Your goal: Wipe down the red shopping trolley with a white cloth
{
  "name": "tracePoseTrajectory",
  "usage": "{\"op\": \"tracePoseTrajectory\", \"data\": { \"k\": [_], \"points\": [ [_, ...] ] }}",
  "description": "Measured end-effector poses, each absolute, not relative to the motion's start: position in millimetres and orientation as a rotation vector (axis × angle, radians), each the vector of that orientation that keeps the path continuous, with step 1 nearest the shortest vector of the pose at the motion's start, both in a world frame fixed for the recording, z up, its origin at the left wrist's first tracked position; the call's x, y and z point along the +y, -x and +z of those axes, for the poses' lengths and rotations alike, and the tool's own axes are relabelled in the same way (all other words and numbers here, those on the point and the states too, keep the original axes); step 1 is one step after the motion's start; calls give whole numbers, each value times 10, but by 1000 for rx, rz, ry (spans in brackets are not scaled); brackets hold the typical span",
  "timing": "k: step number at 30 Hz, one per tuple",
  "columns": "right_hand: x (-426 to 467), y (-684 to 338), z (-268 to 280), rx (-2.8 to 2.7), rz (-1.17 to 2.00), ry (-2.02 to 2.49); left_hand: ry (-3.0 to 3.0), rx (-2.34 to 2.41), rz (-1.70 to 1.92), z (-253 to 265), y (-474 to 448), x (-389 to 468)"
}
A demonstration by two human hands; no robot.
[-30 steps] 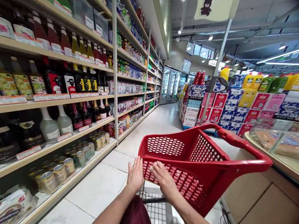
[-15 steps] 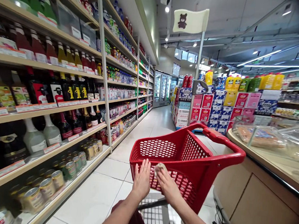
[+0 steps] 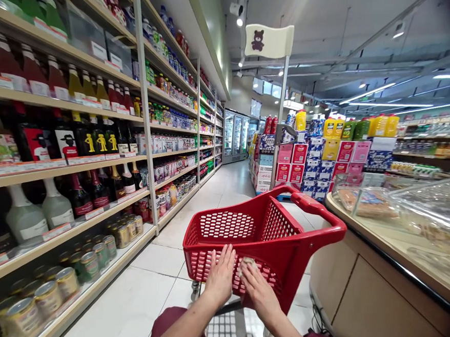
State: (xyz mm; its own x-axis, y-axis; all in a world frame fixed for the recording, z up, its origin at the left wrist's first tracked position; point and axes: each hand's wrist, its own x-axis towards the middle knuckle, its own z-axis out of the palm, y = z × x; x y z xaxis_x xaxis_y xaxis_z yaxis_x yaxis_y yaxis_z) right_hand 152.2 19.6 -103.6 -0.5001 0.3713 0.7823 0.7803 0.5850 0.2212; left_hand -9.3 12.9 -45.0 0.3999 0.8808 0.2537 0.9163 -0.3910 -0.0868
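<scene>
Red cart: we've got it right before us, mid-floor, the red cart (image 3: 294, 268) with its handle (image 3: 330, 231) reaching off to the right, between the tall shelf (image 3: 148, 132) on the left and the counter (image 3: 389, 298) on the right.
Left hand: flat and bare, our left hand (image 3: 220, 276) lies against the near side panel (image 3: 265, 248), fingers a little apart, gripping nothing.
Right hand: just beside it, our right hand (image 3: 259, 292) has a pale cloth (image 3: 248, 265) bunched under its fingers, against that same panel; how tight the hold is, we can't tell.
Good rubbing: we'd say keep the cloth spread under all the fingers, so the pressure falls evenly across the holes.
Steadying: that left hand would serve us best braced firmly, as the cart could roll or swing if pushed one-sided.
Snags: those hole edges may catch loose cloth, so tuck the corners in and use short overlapping strokes.
Far end: coloured boxes (image 3: 299, 154) stand stacked beyond the cart.
</scene>
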Motion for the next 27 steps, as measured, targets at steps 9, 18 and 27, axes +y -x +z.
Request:
{"op": "tracePoseTrajectory", "data": {
  "k": [9,18,27],
  "points": [
    [155,-1953,-988,-2084,-815,979,2494,-1448,-262,-404,-208,136],
    [132,-2304,-965,-2034,-804,1068,2547,-1340,-311,-321,-489,170],
    [83,-2496,-622,-1857,-815,1127,2578,-1271,-332,-295,-676,181]
  ]
}}
